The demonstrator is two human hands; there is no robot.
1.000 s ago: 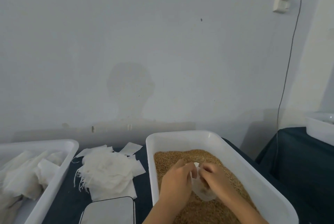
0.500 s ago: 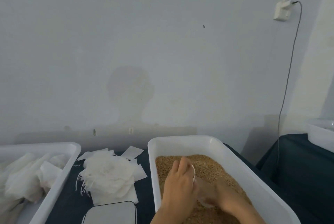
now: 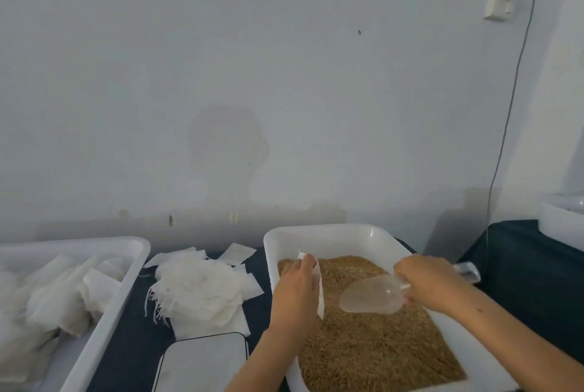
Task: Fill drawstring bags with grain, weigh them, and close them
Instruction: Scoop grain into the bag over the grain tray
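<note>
A white tub (image 3: 328,233) holds brown grain (image 3: 373,344). My left hand (image 3: 295,293) grips a flat white drawstring bag (image 3: 318,284) upright over the grain near the tub's left wall. My right hand (image 3: 429,284) holds a clear plastic scoop (image 3: 369,295) by its handle, with the bowl lying just above the grain and pointing toward the bag. Whether the scoop has grain in it cannot be told.
A pile of empty white bags (image 3: 199,290) lies on the dark cloth left of the tub. A white scale (image 3: 202,363) sits at the front. Another white tub (image 3: 94,312) at the left holds white bags. A white bin (image 3: 562,221) stands at the far right.
My hands were together on the bag over the grain. Now they are apart: the left one keeps the bag, and the right one has come up holding the clear scoop.
</note>
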